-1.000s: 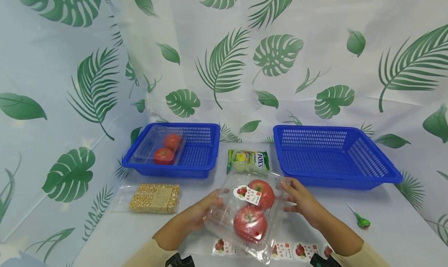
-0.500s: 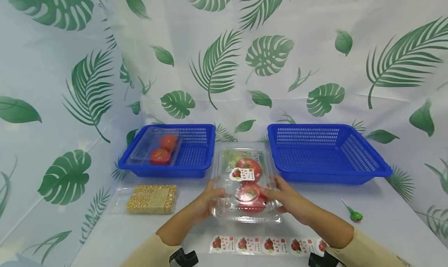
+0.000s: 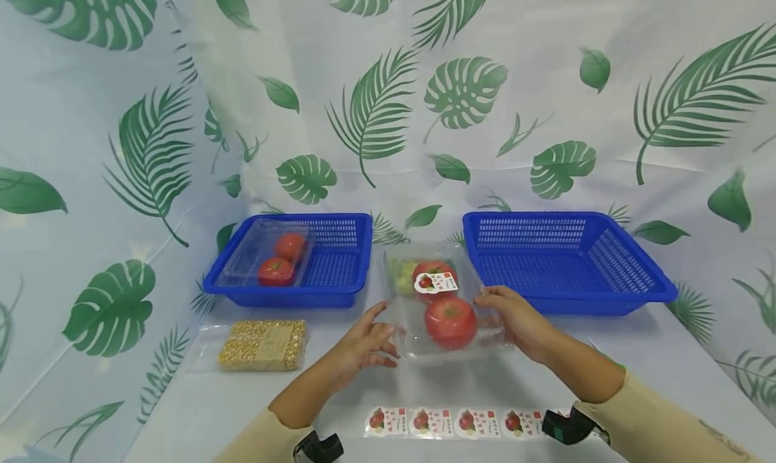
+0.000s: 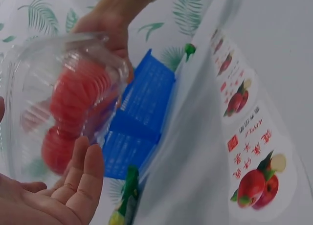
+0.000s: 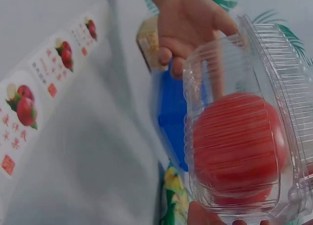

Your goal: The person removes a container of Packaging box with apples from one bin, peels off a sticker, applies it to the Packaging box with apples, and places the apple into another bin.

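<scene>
A clear plastic clamshell box point(image 3: 411, 331) with two red apples point(image 3: 450, 322) inside is held tilted above the table. An apple label point(image 3: 436, 282) sticks to its lid. My right hand point(image 3: 523, 320) grips the box by its right side; in the right wrist view only some of its fingertips point(image 5: 205, 216) show, under the box. At the box's left side is my left hand point(image 3: 364, 347), fingers spread and loosely extended, not wrapped round it. Whether those fingers touch the plastic I cannot tell. Below the box a strip of apple labels point(image 3: 429, 422) lies on the table.
A blue basket point(image 3: 336, 294) at back left holds another clear box point(image 3: 245, 264) with red apples. A second blue basket point(image 3: 570, 294) stands at back right. A bag of corn kernels point(image 3: 262, 345) lies at left. A green-and-yellow packet point(image 4: 128, 198) is behind the held box.
The box was turned and lowered between both hands, then tilted up and shifted slightly right. My left hand has loosened from its side, while the right hand still holds it.
</scene>
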Demonstrator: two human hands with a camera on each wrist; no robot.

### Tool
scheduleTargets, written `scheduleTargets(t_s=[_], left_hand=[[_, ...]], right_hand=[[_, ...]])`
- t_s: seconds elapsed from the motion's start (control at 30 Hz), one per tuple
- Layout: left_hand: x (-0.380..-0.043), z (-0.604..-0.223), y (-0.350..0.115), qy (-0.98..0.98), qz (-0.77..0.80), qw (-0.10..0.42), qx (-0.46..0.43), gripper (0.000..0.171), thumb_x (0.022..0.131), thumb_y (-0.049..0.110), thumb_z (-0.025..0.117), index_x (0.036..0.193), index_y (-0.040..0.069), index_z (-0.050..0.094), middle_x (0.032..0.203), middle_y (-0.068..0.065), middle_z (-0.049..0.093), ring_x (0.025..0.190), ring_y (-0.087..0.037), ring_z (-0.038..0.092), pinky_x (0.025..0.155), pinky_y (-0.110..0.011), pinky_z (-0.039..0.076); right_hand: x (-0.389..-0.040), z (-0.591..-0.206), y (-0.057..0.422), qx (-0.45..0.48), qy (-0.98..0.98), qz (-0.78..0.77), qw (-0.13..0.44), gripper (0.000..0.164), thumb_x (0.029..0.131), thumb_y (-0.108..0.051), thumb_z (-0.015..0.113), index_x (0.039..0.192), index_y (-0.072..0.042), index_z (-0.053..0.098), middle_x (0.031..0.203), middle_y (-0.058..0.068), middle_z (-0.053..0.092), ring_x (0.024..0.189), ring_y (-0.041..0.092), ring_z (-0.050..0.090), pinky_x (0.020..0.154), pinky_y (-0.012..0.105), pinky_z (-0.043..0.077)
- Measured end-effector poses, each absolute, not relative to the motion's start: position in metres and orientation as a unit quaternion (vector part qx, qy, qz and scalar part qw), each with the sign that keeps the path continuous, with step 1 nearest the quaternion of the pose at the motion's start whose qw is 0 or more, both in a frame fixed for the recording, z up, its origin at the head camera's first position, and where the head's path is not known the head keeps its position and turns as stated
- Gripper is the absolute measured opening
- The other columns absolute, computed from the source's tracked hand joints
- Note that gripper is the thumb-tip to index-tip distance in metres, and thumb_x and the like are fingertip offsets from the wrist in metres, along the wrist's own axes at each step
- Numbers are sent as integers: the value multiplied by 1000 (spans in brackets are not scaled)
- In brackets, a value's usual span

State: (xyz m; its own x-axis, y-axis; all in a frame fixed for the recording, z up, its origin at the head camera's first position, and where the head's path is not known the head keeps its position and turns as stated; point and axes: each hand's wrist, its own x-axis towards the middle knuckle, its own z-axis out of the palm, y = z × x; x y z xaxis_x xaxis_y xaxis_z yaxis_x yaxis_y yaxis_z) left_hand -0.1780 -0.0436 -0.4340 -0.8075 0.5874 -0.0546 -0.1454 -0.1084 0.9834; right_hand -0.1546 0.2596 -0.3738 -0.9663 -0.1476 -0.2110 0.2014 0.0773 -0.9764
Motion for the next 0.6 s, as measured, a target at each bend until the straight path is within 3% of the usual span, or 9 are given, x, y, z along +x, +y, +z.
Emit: scheduleTargets(t_s=[0.13,0.27,0.4,0.6], left_hand=[[-188,-433,-45,631,716,237,182,69,99,22,58,154,11,18,125,-22,53,92,-25,64,84,-44,54],[-196,-430,-52,643,711,220,178,64,98,20,60,150,9,25,123,-25,56,89,-24,64,84,-43,54],[-204,-428,-63,665,694,206,181,51,100,22,56,144,5,37,117,-24,59,88,-25,64,85,-41,54],[-209,-434,-77,687,681,189,171,38,102,19,51,132,-3,48,106,-17,63,88,-26,63,85,-42,54]], right_hand=[[-155,-362,274,22,736,-668,108,46,100,-29,51,130,1,33,126,15,44,93,19,63,80,41,55],[-157,-350,291,25,758,-643,106,52,101,-33,49,135,1,30,131,15,41,98,20,59,82,37,50],[-158,-342,308,26,769,-630,105,57,102,-37,48,139,1,28,134,16,39,102,22,57,85,37,50],[-156,-334,334,31,755,-648,96,48,102,-38,48,133,-4,34,119,4,48,96,16,61,83,39,54]])
